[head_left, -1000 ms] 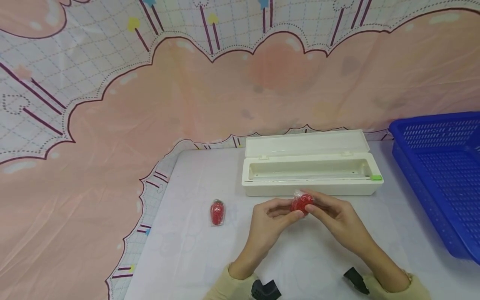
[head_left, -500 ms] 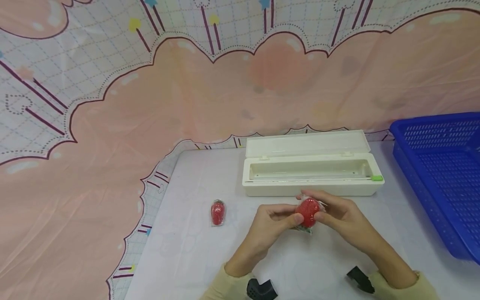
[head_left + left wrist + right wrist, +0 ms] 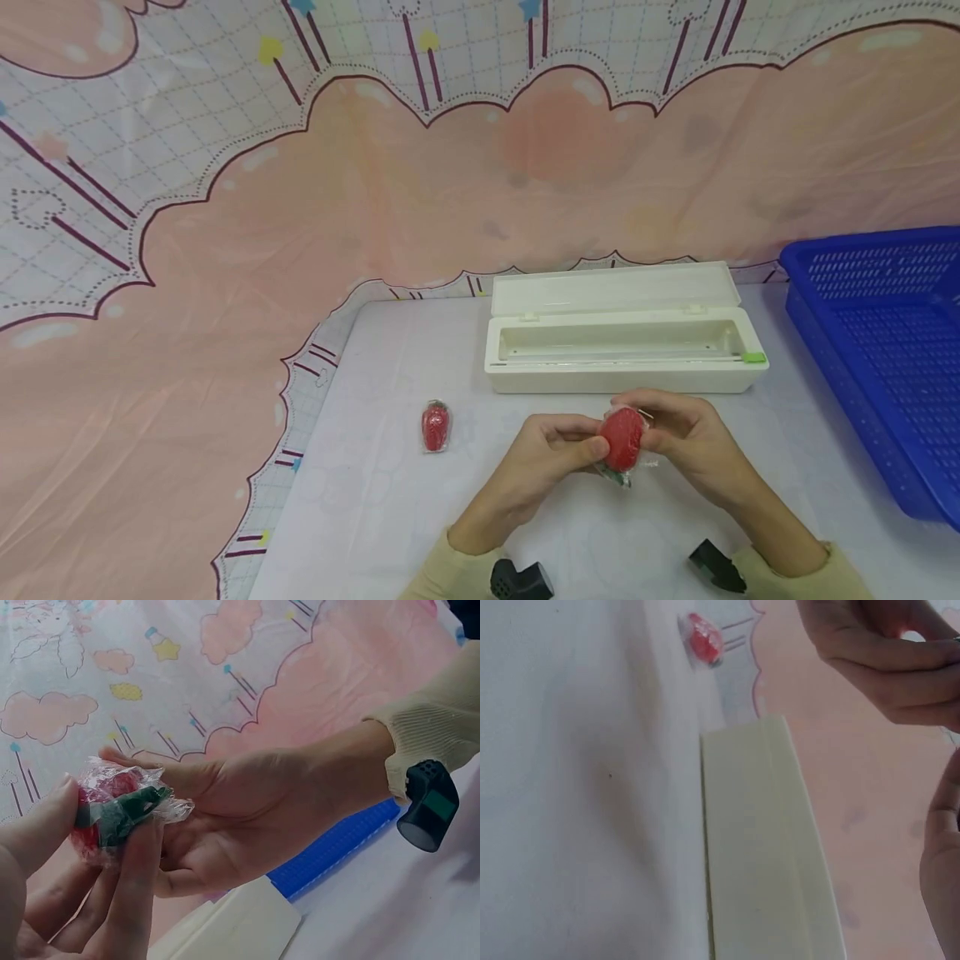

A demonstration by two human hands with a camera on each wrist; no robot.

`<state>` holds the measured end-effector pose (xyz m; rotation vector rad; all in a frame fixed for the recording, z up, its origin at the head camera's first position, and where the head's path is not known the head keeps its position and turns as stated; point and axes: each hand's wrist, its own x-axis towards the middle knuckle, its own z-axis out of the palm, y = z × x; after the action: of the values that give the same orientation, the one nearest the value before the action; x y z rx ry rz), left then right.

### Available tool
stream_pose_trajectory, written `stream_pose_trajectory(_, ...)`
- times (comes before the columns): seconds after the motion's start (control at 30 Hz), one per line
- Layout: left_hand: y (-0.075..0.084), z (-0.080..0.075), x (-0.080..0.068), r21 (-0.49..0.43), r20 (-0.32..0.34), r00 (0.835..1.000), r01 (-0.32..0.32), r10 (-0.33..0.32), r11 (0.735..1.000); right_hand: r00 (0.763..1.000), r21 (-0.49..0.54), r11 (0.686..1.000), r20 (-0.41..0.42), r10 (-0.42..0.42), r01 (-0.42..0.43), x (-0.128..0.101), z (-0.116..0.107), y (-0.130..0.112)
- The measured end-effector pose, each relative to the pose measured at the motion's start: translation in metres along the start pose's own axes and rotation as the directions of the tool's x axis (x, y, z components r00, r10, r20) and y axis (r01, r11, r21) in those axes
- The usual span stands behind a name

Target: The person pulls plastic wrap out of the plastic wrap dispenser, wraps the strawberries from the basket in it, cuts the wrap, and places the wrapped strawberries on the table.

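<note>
Both hands hold one red toy strawberry point(image 3: 622, 437) wrapped in clear film, just above the table in front of the white box. My left hand point(image 3: 583, 443) pinches it from the left with thumb and fingers. My right hand point(image 3: 662, 427) cups it from the right, fingers curled behind it. In the left wrist view the wrapped strawberry point(image 3: 112, 814) shows its green leaf end, with crinkled film around it, between my left fingers point(image 3: 139, 881) and the right palm point(image 3: 255, 814). A second wrapped strawberry point(image 3: 436, 426) lies on the table to the left.
An open white cling-film dispenser box point(image 3: 622, 367) stands behind the hands, lid tipped back. A blue plastic basket point(image 3: 877, 333) sits at the right. The white table point(image 3: 375, 500) ends at a pink patterned cloth point(image 3: 225, 333) on the left and behind.
The hands have drawn the wrapped strawberry slightly down and nearer to me and turned it; its leaf end now points downward. The other strawberry has not moved.
</note>
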<state>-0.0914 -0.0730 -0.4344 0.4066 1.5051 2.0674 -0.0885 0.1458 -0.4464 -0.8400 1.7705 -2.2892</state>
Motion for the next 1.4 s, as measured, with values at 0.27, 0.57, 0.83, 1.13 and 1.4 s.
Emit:
stream_pose_trajectory(0.27, -0.002, 0.004, 0.000, -0.065, 0.067, 0.998, 0.018, -0.014, 0.998, 0.993, 0.098, 0.988, -0.035, -0.116, 0.119, 0.003, 0.004, 0.005)
stream_pose_trajectory(0.57, -0.001, 0.004, 0.001, -0.191, 0.179, 0.983, 0.065, -0.031, 0.979, 0.996, 0.073, 0.994, -0.041, -0.081, 0.083, 0.001, 0.004, 0.003)
stream_pose_trajectory(0.83, -0.001, 0.000, 0.001, -0.227, 0.064, 0.996, 0.068, -0.055, 0.972, 0.995, -0.053, 0.994, -0.036, -0.096, 0.094, 0.002, 0.003, -0.001)
stream_pose_trajectory(1.13, 0.002, 0.002, 0.000, -0.191, -0.118, 0.991, 0.035, -0.059, 0.981, 0.992, -0.176, 0.980, -0.066, -0.103, 0.090, 0.003, 0.002, -0.004)
stream_pose_trajectory(1.4, 0.006, 0.002, 0.000, -0.094, -0.237, 0.971, 0.005, -0.028, 0.996, 0.988, -0.317, 0.947, -0.130, -0.086, 0.041, 0.003, 0.005, -0.007)
